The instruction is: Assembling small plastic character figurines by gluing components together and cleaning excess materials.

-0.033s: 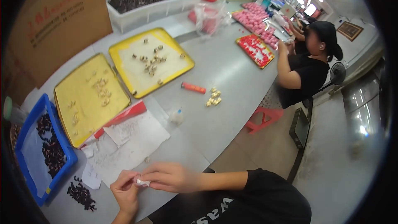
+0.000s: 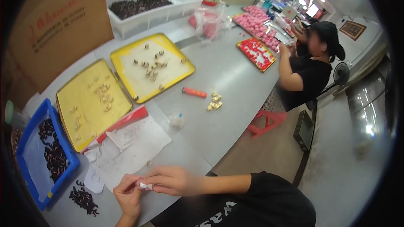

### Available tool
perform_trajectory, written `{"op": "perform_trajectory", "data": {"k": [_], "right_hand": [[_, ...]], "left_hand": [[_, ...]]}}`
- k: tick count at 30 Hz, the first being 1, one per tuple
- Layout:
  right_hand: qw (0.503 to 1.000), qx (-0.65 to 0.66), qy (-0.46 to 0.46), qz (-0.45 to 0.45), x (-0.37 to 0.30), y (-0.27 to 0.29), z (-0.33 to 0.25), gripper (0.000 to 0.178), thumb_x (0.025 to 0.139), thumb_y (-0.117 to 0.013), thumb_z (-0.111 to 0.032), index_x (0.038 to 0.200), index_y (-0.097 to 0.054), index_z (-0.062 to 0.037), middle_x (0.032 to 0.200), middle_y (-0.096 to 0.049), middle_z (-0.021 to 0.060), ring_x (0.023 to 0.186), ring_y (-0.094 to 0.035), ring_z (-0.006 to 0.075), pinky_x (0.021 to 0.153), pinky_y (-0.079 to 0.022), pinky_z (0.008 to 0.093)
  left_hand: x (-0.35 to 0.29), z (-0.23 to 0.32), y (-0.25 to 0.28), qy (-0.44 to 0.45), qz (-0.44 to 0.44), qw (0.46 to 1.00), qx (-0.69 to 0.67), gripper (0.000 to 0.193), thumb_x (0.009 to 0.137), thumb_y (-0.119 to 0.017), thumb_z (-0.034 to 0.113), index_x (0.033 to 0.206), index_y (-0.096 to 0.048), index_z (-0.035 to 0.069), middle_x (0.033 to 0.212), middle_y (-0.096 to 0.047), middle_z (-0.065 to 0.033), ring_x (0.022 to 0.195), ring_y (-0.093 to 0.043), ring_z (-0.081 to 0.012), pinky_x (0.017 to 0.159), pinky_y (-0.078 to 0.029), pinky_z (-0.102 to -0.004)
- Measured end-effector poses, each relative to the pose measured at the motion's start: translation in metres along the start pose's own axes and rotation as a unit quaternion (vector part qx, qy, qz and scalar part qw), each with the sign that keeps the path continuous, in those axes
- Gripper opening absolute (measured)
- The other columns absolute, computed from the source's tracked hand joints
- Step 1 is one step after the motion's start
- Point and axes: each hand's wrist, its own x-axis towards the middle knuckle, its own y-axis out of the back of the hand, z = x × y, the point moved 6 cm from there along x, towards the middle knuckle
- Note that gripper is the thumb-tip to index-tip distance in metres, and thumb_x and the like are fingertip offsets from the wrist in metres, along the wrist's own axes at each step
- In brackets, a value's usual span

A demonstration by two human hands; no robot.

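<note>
My left hand (image 2: 127, 194) and my right hand (image 2: 173, 180) meet over the near table edge, fingers pinched together. Between their fingertips is a small pink piece with a scrap of white cloth or paper (image 2: 145, 186); its exact kind is hard to make out. Just beyond the hands lies a white paper sheet (image 2: 139, 149) with dark specks, and a tiny round piece (image 2: 149, 164) rests by its edge. Left of my hands sits a small pile of dark curled pieces (image 2: 84, 200). A small clear bottle with a blue tip (image 2: 177, 120) stands past the sheet.
A blue tray (image 2: 75, 164) of dark curled pieces stands at left. Two yellow trays (image 2: 90, 120) hold small pieces. Gold pieces (image 2: 214, 101) and a red stick (image 2: 194, 92) lie mid-table. Behind are a cardboard box (image 2: 59, 29) and white bin (image 2: 179, 6). A co-worker (image 2: 307, 73) works at right.
The view has shifted slightly, so the table things sit a little differently in the picture. My hands keep the same pinch on the small piece.
</note>
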Motion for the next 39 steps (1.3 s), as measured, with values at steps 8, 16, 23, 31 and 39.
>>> {"op": "perform_trajectory", "data": {"k": [8,16,23,31,39], "right_hand": [[1.000,-0.012,-0.015,0.021,-0.014,0.000,-0.003,0.029,0.071,-0.060,0.003,0.099,-0.054,-0.0011,0.092,-0.053,0.0103,0.079,-0.055,0.0248,0.066,-0.046,0.0303],[0.998,-0.032,-0.058,0.012,-0.018,-0.004,-0.004,0.025,0.071,-0.061,0.001,0.094,-0.052,-0.0005,0.088,-0.052,0.0135,0.080,-0.054,0.0291,0.067,-0.045,0.0325],[0.980,0.068,-0.164,-0.087,-0.011,0.011,0.017,0.016,0.077,-0.057,-0.005,0.092,-0.053,-0.0005,0.092,-0.051,0.0130,0.080,-0.052,0.0237,0.069,-0.044,0.0306],[0.939,0.242,-0.245,0.023,-0.003,0.011,0.035,0.019,0.086,-0.044,-0.004,0.101,-0.051,0.0038,0.094,-0.052,0.0148,0.069,-0.052,0.0153,0.061,-0.045,0.0270],[0.983,0.064,-0.171,-0.006,0.004,-0.009,0.025,0.031,0.086,-0.043,-0.005,0.114,-0.048,0.0061,0.093,-0.049,0.0127,0.073,-0.051,0.0151,0.064,-0.045,0.0261]], "left_hand": [[0.000,-0.004,-0.006,-0.043,-0.024,0.999,0.008,0.020,0.072,-0.066,0.001,0.091,-0.062,-0.004,0.081,-0.055,-0.0060,0.073,-0.050,-0.0117,0.069,-0.040,-0.0217],[-0.007,0.004,-0.006,-0.044,-0.005,0.999,0.032,0.020,0.069,-0.066,-0.003,0.088,-0.062,-0.004,0.078,-0.055,-0.0050,0.072,-0.050,-0.0111,0.067,-0.040,-0.0210],[0.007,0.004,-0.019,0.028,-0.102,0.986,0.125,0.017,0.075,-0.065,0.010,0.082,-0.060,-0.004,0.080,-0.056,-0.0040,0.074,-0.050,-0.0100,0.066,-0.040,-0.0211],[0.009,-0.012,-0.011,0.119,-0.088,0.968,-0.201,0.038,0.070,-0.071,0.017,0.099,-0.051,0.003,0.092,-0.054,-0.0039,0.086,-0.049,-0.0105,0.074,-0.040,-0.0218],[0.004,-0.012,-0.007,0.155,-0.103,0.941,-0.283,0.028,0.078,-0.064,0.012,0.097,-0.045,0.006,0.093,-0.055,-0.0073,0.085,-0.053,-0.0134,0.075,-0.044,-0.0280]]}}
